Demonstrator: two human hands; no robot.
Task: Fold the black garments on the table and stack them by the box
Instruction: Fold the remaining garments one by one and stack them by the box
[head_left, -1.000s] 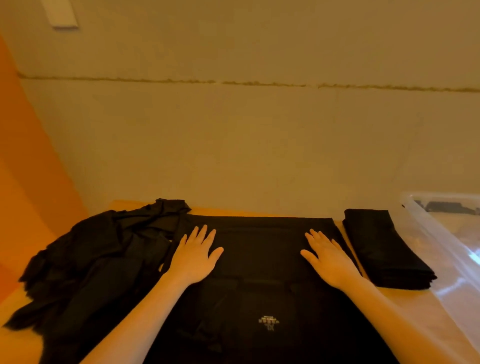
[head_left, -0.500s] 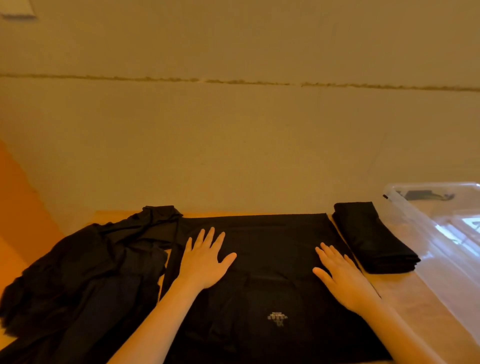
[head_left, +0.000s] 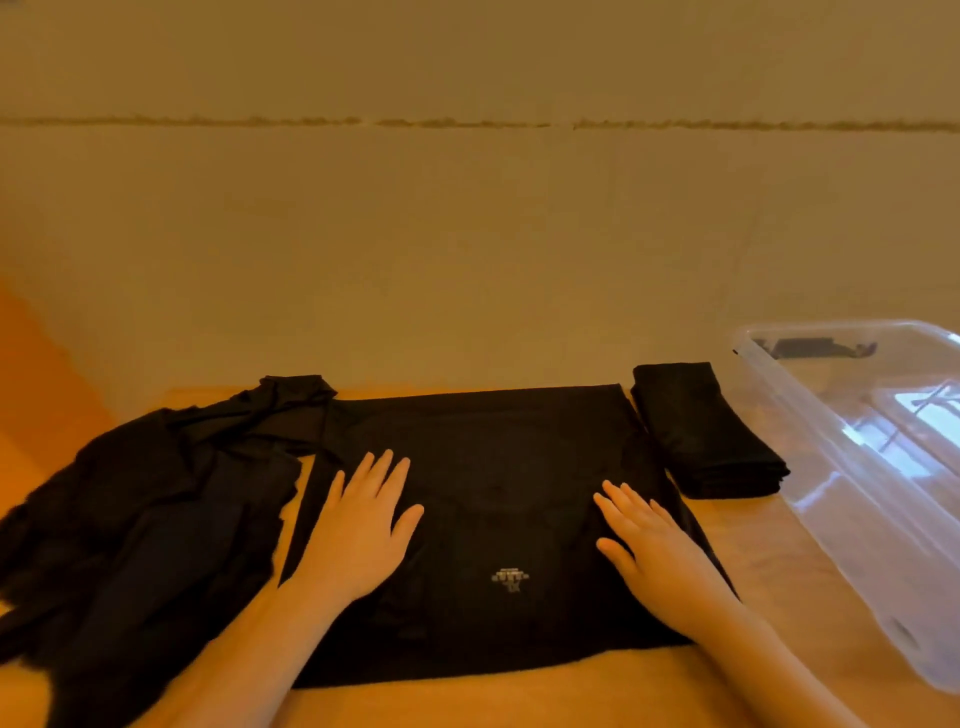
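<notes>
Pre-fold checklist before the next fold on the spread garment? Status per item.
1. Spread garment lies flat on the table, far edge straight: ok.
2. Left hand and right hand both rest flat on it, fingers straight, gripping nothing: ok.
3. Unfolded pile clear of the garment: not ok, it touches or overlaps the far left corner.
4. Folded stack sits beside the clear box, squared up: ok.
5. Stack clear of the garment's right edge: cannot tell, the two black cloths run together.
6. Sleeves tucked in: cannot tell, too dark.
</notes>
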